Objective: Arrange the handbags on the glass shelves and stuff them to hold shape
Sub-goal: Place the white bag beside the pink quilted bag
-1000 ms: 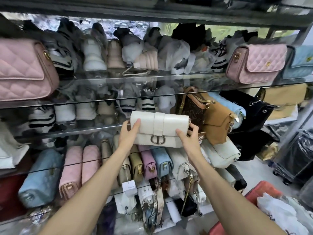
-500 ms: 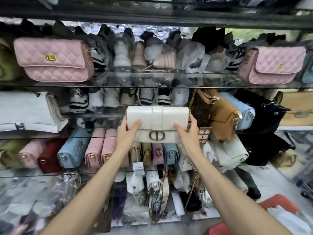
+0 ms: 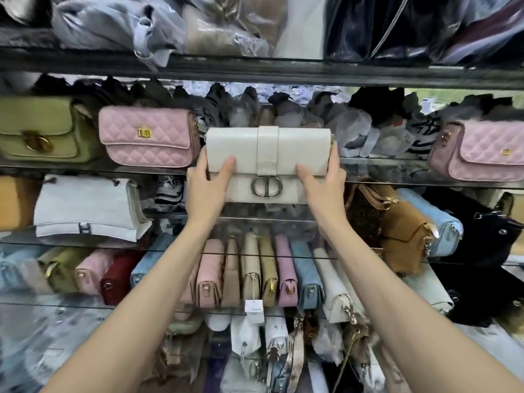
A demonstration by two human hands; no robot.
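White handbag [image 3: 268, 163], gripped at both ends by my left hand [image 3: 208, 182] and right hand [image 3: 321, 181], now raised to upper glass shelf [image 3: 391, 168] front edge, beside pink quilted bag [image 3: 149, 136]; placement imminent.

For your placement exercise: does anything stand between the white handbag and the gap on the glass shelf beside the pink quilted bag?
Nothing visible blocks it. Both hands, left hand and right hand, hold the white handbag before the gap right of the pink quilted bag; wrapped shoes sit behind.

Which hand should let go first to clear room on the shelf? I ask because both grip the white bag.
Probably the right hand: the gap beside the white bag lies on its side, while a pink quilted bag crowds the left hand.
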